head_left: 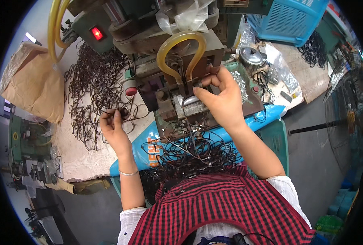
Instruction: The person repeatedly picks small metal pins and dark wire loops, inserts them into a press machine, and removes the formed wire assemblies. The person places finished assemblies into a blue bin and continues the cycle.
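A thin, dark brown, flexible cord [184, 109] hangs at the small metal tooling [185, 87] of the dark green metal press [161, 108], trailing down toward the tangled dark cords [197, 149] heaped before the red-and-black checked apron [214, 196]. It looks light and limp, likely to snag on its neighbours and perhaps a little slippery; a thumb-and-fingertip pinch close to its end, clear of the tooling, should suit it best. The right hand [226, 98] is at the tooling, thumb and fingers bent inward; whether they pinch the cord I cannot tell. The left hand [115, 130] touches the edge of the loose pile of brown cord loops [92, 92] on the pale worn tabletop [79, 161], its fingertips drawn together, though a firm grasp cannot be made out. Above the tooling bends a yellow translucent tube [162, 53]; farther right stand a round lidded metal pot [250, 56] and a blue slatted plastic basket [285, 22].
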The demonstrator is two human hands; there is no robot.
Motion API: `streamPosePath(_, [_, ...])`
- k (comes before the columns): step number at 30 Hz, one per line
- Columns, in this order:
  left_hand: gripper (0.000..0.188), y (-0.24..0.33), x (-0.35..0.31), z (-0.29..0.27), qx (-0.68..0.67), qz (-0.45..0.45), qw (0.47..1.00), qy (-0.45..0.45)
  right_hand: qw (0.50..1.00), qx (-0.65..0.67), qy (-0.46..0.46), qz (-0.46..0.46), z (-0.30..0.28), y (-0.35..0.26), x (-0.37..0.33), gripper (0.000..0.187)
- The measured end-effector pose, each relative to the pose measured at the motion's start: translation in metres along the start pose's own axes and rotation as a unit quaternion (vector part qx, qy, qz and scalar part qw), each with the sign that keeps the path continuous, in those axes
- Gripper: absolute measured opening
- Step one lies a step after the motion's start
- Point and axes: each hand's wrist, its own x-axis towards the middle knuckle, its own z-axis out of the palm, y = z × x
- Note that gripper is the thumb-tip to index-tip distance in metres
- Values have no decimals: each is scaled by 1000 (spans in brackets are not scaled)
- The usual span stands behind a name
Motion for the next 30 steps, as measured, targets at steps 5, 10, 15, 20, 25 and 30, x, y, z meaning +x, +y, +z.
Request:
streamPosePath(5, [15, 113, -13, 53, -208, 253, 936, -131, 998, 40, -23, 43, 4, -9, 3, 44])
streamPosePath(10, [17, 126, 8, 80, -169, 226, 955, -88, 992, 109, -26, 62, 11, -27, -7, 45])
streamPosePath(15, [25, 115, -23, 70, -155, 308, 921, -182, 994, -105, -37, -17, -34, -18, -10, 34])
streamPosePath(20, [21, 101, -37, 82, 42, 482, 812, -325, 804, -580, 89, -94, -105, 75, -13, 21])
streamPosePath(25, [22, 98, -34, 94, 100, 559, 744, -352, 847, -482, 119, -190, -107, 74, 4, 12])
streamPosePath(30, [19, 100, -35, 88, 130, 529, 749, -377, 872, -451, 130, -137, -104, 84, 6, 9])
